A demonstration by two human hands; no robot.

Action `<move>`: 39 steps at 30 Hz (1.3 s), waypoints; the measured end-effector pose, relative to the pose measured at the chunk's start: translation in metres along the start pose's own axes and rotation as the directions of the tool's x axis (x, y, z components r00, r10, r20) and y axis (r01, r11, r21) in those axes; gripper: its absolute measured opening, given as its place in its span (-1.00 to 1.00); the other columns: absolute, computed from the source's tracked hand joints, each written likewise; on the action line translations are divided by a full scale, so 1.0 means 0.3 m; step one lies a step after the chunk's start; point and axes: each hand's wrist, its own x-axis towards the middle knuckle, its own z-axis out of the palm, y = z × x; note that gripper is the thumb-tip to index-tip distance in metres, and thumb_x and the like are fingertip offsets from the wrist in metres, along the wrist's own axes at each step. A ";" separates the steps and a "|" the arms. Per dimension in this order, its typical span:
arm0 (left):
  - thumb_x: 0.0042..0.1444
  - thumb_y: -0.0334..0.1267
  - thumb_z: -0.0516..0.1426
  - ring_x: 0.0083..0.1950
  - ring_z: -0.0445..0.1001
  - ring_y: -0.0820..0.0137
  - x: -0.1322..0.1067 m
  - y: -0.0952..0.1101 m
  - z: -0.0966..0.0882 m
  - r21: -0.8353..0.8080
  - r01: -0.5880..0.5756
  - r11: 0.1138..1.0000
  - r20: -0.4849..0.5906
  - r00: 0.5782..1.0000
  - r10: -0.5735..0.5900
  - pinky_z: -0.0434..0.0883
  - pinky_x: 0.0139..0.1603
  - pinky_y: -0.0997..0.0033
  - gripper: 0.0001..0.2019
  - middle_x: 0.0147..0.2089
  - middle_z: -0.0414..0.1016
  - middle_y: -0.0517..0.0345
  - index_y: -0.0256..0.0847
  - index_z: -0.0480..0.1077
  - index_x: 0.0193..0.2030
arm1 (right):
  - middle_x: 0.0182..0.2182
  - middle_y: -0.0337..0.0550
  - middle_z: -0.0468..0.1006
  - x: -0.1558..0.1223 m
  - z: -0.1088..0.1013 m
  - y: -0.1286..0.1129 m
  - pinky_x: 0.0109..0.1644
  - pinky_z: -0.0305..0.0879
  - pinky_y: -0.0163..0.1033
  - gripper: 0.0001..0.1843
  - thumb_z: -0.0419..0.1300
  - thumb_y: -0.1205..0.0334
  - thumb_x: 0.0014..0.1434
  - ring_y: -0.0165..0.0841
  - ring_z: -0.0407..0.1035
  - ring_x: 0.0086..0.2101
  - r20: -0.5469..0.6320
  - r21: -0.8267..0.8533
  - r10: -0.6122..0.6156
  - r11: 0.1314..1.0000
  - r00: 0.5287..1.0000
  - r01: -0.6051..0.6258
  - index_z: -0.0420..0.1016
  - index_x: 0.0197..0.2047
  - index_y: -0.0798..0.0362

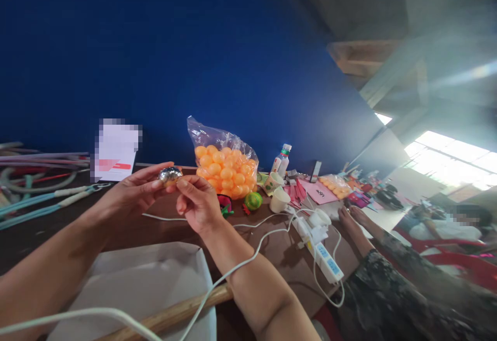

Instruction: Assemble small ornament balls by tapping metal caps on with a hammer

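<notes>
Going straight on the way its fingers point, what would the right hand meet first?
The right hand would likely meet the shiny silver ball first, then the left hand; whether fingertips touch the ball is hard to tell.

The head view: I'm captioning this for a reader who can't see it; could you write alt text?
A person's left hand and right hand hold a shiny, rounded metallic object over a brown table. Behind it, a clear bag of orange balls stands before a blue wall; to the right are a white power strip and another person's camouflage sleeve.
</notes>
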 end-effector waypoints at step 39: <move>-0.12 -0.32 0.44 -0.16 0.65 0.29 0.000 0.016 0.022 -0.002 0.011 1.000 -0.048 0.999 -0.012 0.57 -0.16 0.42 -0.59 -0.06 0.69 0.03 -0.10 0.64 -0.05 | -0.49 -0.28 0.61 -0.008 -0.003 0.011 -0.66 0.12 -0.41 -0.61 0.39 -0.05 0.02 -0.54 0.25 -0.72 -0.023 -0.141 -0.068 0.988 0.997 0.064 0.40 -0.26 0.01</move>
